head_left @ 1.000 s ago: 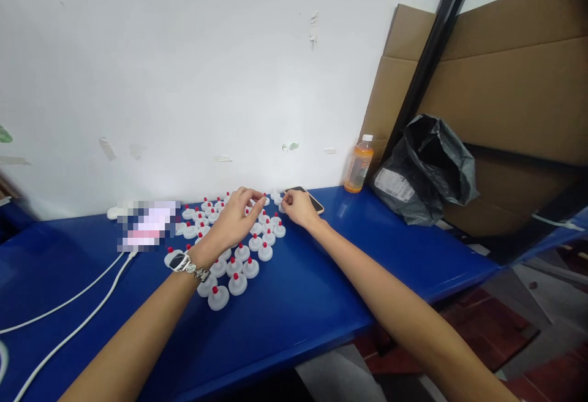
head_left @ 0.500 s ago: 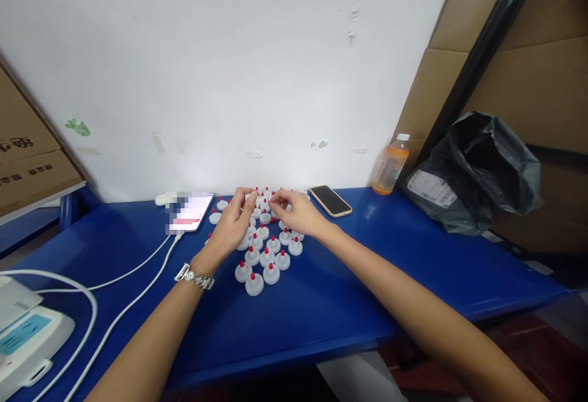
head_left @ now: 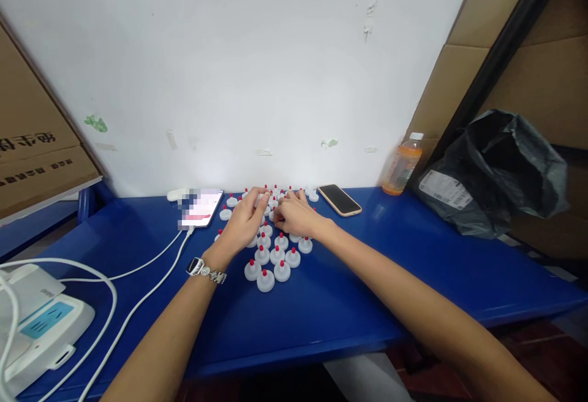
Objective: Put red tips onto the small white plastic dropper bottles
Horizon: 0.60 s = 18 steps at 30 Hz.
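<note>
Many white round caps with red tips (head_left: pixel 265 282) stand upright in a cluster on the blue table (head_left: pixel 321 304). My left hand (head_left: pixel 243 221) is over the cluster's left side, its thumb and fingers closed on what looks like a white cap, mostly hidden by the fingers. To its right, my right hand (head_left: pixel 298 215) reaches down among the caps with fingers curled and pinched together. Whatever sits between those fingertips is too small or covered to make out. A silver watch (head_left: pixel 206 270) is on my left wrist.
Left of the caps lies a lit phone (head_left: pixel 199 207) with a white cable, near a power strip (head_left: pixel 50 328). A dark-screened phone (head_left: pixel 340 199) lies at the right. Beyond it stand an orange drink bottle (head_left: pixel 402 166) and a grey plastic bag (head_left: pixel 491 175). A white wall (head_left: pixel 275 71) borders the back.
My right hand has lowered into the caps, its fingers now curled down among them. My left hand keeps its grip in much the same place. The whole view has shifted slightly.
</note>
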Each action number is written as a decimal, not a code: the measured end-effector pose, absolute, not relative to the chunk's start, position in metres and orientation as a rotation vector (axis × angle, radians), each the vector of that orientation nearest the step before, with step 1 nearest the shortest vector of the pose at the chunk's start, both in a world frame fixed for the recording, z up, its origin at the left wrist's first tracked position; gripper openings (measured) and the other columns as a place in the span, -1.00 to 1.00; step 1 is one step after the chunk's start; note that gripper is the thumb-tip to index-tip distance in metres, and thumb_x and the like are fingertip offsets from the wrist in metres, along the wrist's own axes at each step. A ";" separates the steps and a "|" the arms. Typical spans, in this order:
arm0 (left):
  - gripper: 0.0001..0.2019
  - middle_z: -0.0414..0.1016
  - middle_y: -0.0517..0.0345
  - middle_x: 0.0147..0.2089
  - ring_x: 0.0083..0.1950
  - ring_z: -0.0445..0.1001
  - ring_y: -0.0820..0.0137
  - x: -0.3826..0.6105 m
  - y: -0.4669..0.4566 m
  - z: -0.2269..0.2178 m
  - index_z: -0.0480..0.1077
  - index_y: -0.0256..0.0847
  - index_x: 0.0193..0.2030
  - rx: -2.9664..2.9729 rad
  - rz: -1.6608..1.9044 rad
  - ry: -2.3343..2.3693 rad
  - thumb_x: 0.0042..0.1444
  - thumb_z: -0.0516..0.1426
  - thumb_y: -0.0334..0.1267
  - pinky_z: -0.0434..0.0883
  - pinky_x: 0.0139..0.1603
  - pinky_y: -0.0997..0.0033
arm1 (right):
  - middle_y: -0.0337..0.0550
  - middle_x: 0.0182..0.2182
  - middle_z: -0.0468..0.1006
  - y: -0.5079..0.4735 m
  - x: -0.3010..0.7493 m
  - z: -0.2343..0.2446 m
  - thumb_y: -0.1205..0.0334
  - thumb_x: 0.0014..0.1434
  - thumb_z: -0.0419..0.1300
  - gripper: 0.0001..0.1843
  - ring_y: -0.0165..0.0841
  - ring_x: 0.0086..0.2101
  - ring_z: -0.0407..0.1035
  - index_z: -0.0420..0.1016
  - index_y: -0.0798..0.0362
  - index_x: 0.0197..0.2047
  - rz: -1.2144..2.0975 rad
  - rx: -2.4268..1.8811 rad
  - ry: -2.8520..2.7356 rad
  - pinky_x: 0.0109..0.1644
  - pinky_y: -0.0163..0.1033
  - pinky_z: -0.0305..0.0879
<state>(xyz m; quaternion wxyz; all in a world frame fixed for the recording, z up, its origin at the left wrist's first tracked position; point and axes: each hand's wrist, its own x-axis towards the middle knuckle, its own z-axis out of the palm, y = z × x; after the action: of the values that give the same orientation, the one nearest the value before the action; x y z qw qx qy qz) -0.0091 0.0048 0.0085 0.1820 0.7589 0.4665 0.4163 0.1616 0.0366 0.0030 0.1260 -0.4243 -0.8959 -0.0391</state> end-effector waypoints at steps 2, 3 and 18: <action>-0.59 0.40 0.20 -0.34 -0.35 0.35 0.37 -0.009 0.004 0.008 0.33 -0.15 0.05 2.137 1.161 1.318 0.38 -0.13 0.08 0.26 -0.29 0.36 | -0.02 -0.23 0.59 0.035 0.167 0.003 0.30 0.15 0.23 -0.89 -0.08 -0.06 0.29 0.58 0.06 -0.38 -0.039 -1.209 -2.510 0.05 0.07 0.05; -0.59 0.40 0.19 -0.33 -0.34 0.36 0.37 -0.009 0.003 0.009 0.32 -0.15 0.06 2.134 1.162 1.315 0.38 -0.14 0.08 0.27 -0.28 0.35 | -0.03 -0.23 0.59 0.034 0.170 0.004 0.29 0.17 0.22 -0.89 -0.10 -0.07 0.32 0.56 0.06 -0.37 0.044 -1.181 -2.428 0.06 0.05 0.08; -0.58 0.34 0.18 -0.29 -0.28 0.35 0.36 0.014 -0.012 0.004 0.25 -0.09 0.08 2.010 1.240 1.218 0.40 -0.24 0.09 0.35 -0.16 0.30 | -0.29 -0.55 0.51 0.007 0.167 0.001 -0.01 -0.14 0.48 -0.60 -0.47 -0.53 0.31 0.51 0.08 -0.36 1.271 -0.683 -1.189 -0.40 -0.32 0.22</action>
<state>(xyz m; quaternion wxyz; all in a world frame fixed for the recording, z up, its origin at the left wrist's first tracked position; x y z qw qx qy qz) 0.0142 -0.0121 0.0038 0.2397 0.7345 0.4448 0.4530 0.1668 0.0069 0.0013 0.5940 -0.2939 -0.5116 0.5468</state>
